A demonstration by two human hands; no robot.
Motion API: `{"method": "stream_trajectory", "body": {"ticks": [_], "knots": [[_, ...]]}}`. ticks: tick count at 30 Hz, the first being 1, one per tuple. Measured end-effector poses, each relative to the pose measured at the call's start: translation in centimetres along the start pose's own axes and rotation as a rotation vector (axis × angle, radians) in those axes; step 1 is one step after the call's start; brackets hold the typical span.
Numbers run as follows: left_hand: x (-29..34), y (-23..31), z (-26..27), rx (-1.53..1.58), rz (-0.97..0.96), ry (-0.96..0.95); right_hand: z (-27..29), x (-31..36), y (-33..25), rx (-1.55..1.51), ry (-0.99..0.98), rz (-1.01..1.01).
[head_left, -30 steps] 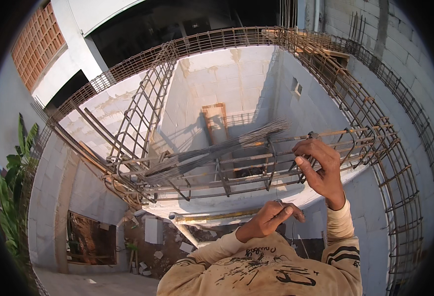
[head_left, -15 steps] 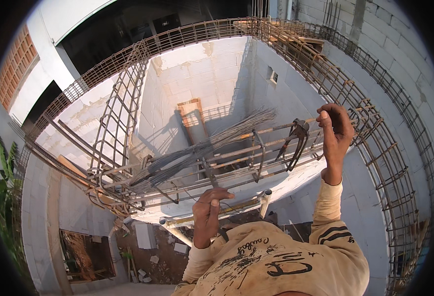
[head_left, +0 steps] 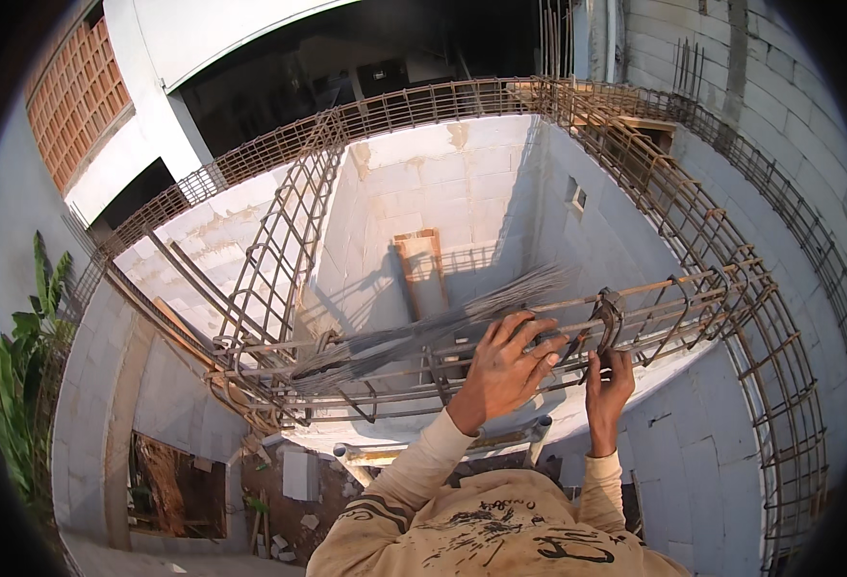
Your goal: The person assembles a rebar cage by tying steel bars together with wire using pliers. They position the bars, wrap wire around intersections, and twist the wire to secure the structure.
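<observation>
My left hand (head_left: 510, 370) reaches over the near side of a rusty rebar cage (head_left: 442, 370), its fingers stretched apart across the bars. Just right of it, a pair of dark metal pincers (head_left: 610, 313) hangs head up on the cage's upper bar. My right hand (head_left: 610, 394) has its thumb and fingers closed around the lower ends of the pincers' handles. A long bundle of grey tie wire (head_left: 375, 338) lies slantwise along the cage, left of and behind my left hand. What lies under my left palm is hidden.
Rebar cages top the pale block walls (head_left: 433, 159) on several sides, one running away along the right (head_left: 770, 385). Below the near wall stands a pipe frame (head_left: 539, 438). Inside the walls, a wooden board (head_left: 421, 272) leans. Broken blocks (head_left: 300, 473) lie below left.
My left hand has risen from below the cage onto its bars. My right hand has come down and left from the bar's right end to the pincers. The view has shifted.
</observation>
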State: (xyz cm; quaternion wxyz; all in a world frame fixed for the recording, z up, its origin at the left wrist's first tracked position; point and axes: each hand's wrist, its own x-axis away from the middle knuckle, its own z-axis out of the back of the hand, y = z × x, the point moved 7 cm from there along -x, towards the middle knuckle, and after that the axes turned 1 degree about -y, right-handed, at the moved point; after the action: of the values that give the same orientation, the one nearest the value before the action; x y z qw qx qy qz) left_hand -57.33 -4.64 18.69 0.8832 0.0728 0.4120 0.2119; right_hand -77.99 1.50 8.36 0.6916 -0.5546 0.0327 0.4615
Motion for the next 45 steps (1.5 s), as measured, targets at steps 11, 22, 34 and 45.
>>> {"method": "stream_trajectory", "body": {"ticks": [11,22,34,45], "knots": [[-0.7,-0.7,-1.7,-0.197,-0.004,0.096,1.5,-1.9,-0.7,-0.209,0.215,0.144],[-1.0,-0.5,-1.3,-0.196,0.024,0.058,13.2,-9.0,-5.0,-0.942,0.717,0.191],[-0.5,-0.9,-1.6,-0.193,-0.012,0.105,17.5,-2.6,4.5,-0.959,0.433,-0.205],[-0.5,-1.0,-2.2,-0.162,-0.04,0.088,14.8,10.5,16.3,-0.455,0.089,-0.964]]}}
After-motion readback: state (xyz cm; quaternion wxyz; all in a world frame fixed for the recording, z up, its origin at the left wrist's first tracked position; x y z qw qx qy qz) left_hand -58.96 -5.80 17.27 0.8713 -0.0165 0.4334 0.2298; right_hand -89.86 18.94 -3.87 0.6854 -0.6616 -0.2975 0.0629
